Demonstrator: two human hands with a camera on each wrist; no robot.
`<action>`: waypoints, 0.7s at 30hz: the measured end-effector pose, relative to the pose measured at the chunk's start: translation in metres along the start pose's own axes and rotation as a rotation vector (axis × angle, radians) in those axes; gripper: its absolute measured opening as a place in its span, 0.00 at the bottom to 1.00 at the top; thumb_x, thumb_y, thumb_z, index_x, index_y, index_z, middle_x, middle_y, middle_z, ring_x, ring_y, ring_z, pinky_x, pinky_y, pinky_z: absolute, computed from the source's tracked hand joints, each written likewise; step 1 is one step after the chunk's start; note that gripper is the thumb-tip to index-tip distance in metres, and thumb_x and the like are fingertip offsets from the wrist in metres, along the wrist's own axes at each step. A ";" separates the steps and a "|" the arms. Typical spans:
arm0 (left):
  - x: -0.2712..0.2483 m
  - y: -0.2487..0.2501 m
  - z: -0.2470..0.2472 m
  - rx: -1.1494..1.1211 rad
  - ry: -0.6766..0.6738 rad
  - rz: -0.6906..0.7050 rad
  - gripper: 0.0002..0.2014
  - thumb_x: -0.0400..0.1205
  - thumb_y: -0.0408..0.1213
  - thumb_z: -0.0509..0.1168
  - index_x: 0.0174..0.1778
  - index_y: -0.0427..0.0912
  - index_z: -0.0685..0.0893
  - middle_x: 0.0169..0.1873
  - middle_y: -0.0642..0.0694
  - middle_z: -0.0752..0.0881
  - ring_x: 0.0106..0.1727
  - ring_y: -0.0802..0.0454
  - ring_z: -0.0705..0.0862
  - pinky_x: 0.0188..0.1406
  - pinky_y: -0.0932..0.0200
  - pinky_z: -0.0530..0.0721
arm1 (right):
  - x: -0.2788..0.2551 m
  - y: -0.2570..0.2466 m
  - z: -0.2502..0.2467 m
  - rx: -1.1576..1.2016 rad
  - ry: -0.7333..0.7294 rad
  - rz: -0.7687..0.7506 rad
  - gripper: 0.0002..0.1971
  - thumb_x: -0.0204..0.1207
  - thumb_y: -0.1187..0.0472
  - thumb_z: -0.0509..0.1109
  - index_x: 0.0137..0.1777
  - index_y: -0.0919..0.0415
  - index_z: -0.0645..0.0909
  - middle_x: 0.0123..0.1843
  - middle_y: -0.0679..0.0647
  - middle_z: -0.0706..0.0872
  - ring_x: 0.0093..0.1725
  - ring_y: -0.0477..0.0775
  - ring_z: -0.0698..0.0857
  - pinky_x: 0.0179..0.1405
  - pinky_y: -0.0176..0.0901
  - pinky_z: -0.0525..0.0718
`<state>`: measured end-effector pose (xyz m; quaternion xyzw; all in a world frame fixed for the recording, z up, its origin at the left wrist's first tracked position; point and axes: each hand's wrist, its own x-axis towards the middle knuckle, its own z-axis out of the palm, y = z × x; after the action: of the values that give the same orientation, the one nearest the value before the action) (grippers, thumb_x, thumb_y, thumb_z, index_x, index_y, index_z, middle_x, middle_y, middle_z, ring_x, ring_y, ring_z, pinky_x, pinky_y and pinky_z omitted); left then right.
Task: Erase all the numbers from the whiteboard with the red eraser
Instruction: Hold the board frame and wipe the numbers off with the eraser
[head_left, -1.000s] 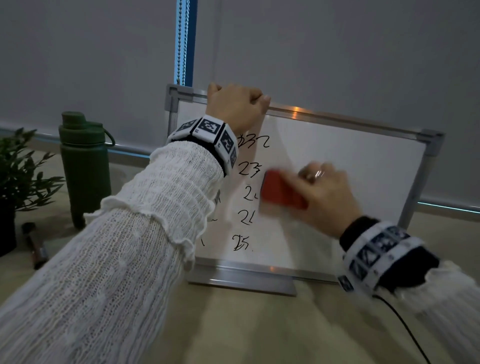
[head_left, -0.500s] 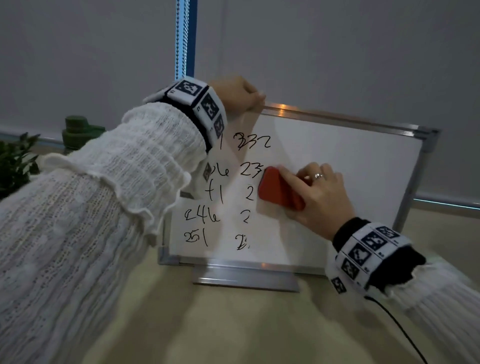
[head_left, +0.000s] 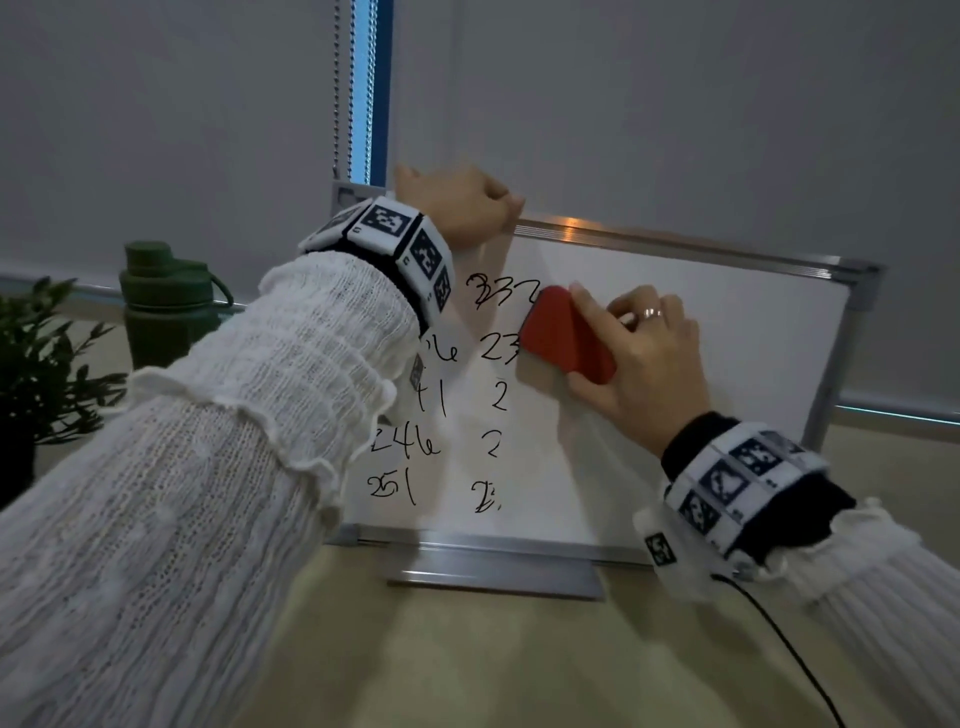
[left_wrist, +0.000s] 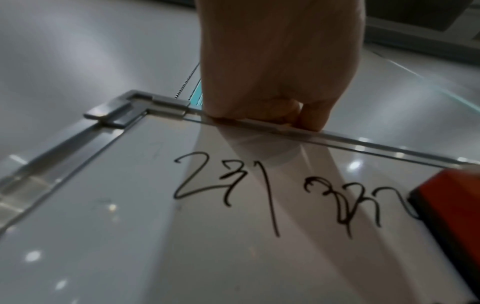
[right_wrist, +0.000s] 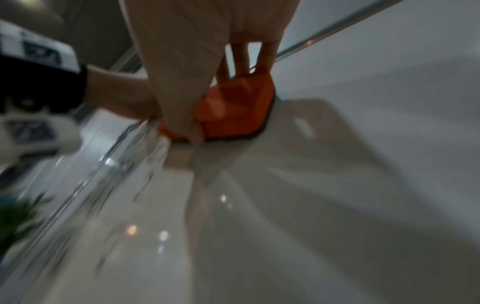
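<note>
A small whiteboard (head_left: 727, 332) in a metal frame stands upright on the table. Black handwritten numbers (head_left: 488, 395) fill its left part in two columns; the right part is blank. My left hand (head_left: 457, 208) grips the top frame edge near the left corner, seen also in the left wrist view as the left hand (left_wrist: 272, 82) curled over the rail above the numbers (left_wrist: 226, 189). My right hand (head_left: 639, 364) holds the red eraser (head_left: 563, 338) flat against the board, just right of the top two numbers. The right wrist view shows the eraser (right_wrist: 233, 111) pressed on the board, blurred.
A green bottle (head_left: 166, 301) and a potted plant (head_left: 41, 364) stand on the table at the left. A metal foot (head_left: 493, 571) supports the board. A black cable (head_left: 779, 649) runs from my right wrist. Grey blinds hang behind.
The eraser has moved up the board from beside the middle rows to beside the top two numbers. My left arm lifted, uncovering the left column of numbers.
</note>
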<state>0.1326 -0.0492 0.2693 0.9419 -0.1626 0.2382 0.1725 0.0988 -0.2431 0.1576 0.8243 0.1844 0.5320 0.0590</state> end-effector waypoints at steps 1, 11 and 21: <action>0.000 0.000 0.000 -0.002 0.004 0.001 0.22 0.84 0.52 0.47 0.58 0.49 0.83 0.44 0.50 0.80 0.64 0.45 0.78 0.78 0.40 0.46 | -0.012 -0.006 0.005 -0.006 -0.016 -0.038 0.34 0.60 0.43 0.66 0.68 0.54 0.73 0.43 0.63 0.81 0.40 0.63 0.77 0.35 0.50 0.75; -0.001 0.001 0.001 0.006 0.029 0.017 0.22 0.85 0.52 0.46 0.60 0.50 0.83 0.52 0.48 0.84 0.64 0.47 0.78 0.75 0.43 0.52 | 0.032 -0.001 -0.007 -0.045 -0.022 -0.101 0.36 0.57 0.44 0.60 0.69 0.53 0.74 0.44 0.64 0.82 0.41 0.66 0.79 0.34 0.51 0.75; -0.003 0.001 0.000 0.003 0.038 0.026 0.23 0.85 0.52 0.45 0.59 0.49 0.83 0.45 0.49 0.81 0.61 0.46 0.79 0.75 0.44 0.53 | -0.034 -0.012 0.009 -0.120 -0.143 -0.386 0.41 0.49 0.50 0.77 0.67 0.53 0.71 0.41 0.59 0.83 0.38 0.60 0.74 0.30 0.49 0.74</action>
<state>0.1296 -0.0490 0.2678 0.9353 -0.1710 0.2585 0.1708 0.0919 -0.2437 0.1207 0.8043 0.3022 0.4611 0.2215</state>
